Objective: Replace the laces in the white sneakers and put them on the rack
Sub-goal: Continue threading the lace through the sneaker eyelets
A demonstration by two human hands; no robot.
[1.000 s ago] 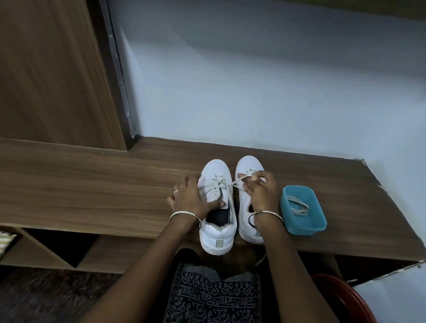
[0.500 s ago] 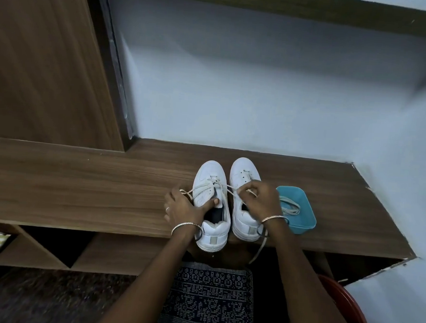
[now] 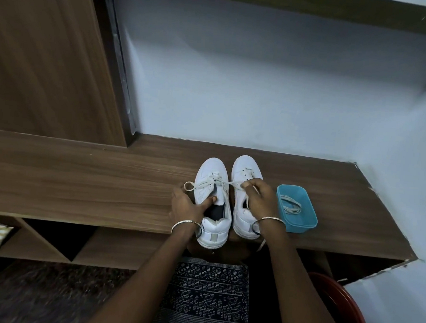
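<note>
The left sneaker (image 3: pixel 212 170) and right sneaker (image 3: pixel 245 166), both white, stand side by side on the wooden shelf (image 3: pixel 81 178). Their toes point at the wall (image 3: pixel 261 89) and their heels overhang the near edge. The left hand (image 3: pixel 186 206) grips the left sneaker. The right hand (image 3: pixel 259 199) pinches its lace (image 3: pixel 233 183) taut. A blue tub (image 3: pixel 302 226) sits just right of the sneakers, and bare shelf stretches left.

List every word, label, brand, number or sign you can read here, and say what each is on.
No readable text anywhere in the head view.
On the left sneaker, the heel tab is a plain grey patch with no letters.
On the right sneaker, no brand shows.
On the patterned cloth, dots only, no lettering.
On the blue tub, no label shows.
</note>
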